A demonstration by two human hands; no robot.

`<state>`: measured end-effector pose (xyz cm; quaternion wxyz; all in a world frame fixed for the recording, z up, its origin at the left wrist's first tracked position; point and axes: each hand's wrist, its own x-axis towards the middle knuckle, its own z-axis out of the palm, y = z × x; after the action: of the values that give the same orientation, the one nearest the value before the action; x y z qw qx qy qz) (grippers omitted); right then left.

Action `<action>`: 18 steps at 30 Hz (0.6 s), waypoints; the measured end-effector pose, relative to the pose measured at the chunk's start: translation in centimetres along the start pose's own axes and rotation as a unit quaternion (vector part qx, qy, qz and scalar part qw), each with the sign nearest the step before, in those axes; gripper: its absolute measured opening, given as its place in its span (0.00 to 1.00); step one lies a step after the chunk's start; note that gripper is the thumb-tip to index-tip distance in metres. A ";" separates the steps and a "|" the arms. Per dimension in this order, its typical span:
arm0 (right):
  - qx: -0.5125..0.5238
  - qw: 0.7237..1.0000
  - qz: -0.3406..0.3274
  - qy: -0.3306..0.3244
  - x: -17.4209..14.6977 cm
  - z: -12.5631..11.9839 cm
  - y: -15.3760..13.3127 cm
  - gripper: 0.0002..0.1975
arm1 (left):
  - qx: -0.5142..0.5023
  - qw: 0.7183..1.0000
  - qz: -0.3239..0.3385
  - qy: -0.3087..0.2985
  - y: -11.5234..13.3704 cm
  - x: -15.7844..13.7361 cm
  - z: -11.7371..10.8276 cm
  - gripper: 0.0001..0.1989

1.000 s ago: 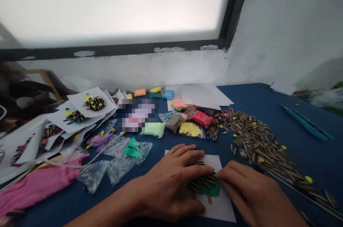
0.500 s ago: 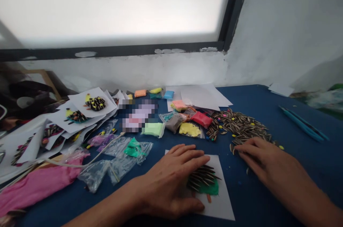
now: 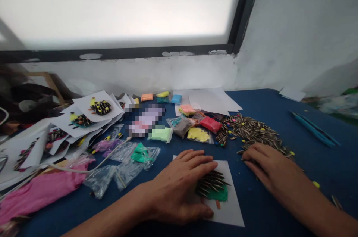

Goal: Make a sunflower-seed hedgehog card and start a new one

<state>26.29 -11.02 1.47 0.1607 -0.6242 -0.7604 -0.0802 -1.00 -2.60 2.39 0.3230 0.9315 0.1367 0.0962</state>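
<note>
My left hand point(image 3: 181, 188) lies with fingers stretched over a white sheet of paper point(image 3: 233, 211), covering its left part. On that sheet is a green clay shape point(image 3: 219, 195) with rows of striped sunflower seeds point(image 3: 214, 183) stuck into it like spines. A short brown clay piece point(image 3: 218, 204) sits below the green. My right hand point(image 3: 271, 166) is at the near edge of a pile of sunflower seeds point(image 3: 256, 130), thumb and fingers pinched together. What looks like a seed tip pokes out between those fingertips.
Bagged clay, including a red pack point(image 3: 210, 124) and a yellow pack point(image 3: 198, 135), lies behind the paper. Blue tweezers point(image 3: 314, 128) rest at right. Finished seed pictures point(image 3: 97, 106) are stacked at left, near pink clay point(image 3: 47, 192). White sheets point(image 3: 212, 100) lie by the wall.
My right hand has shifted slightly left at the pile's edge, its fingertips now closer together. A yellow ball and a seed show beside the right forearm. The left hand stays nearly still.
</note>
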 end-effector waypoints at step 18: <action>0.124 0.991 -0.018 0.036 -1.8 -1.9 -6.6 0.09 | 0.032 0.999 0.007 -0.006 -0.3 0.0 0.2 0.37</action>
<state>20.44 -14.69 3.15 0.2627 -0.5826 -0.7690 -0.0109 -1.05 -2.49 2.07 0.2930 0.9429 0.1311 0.0887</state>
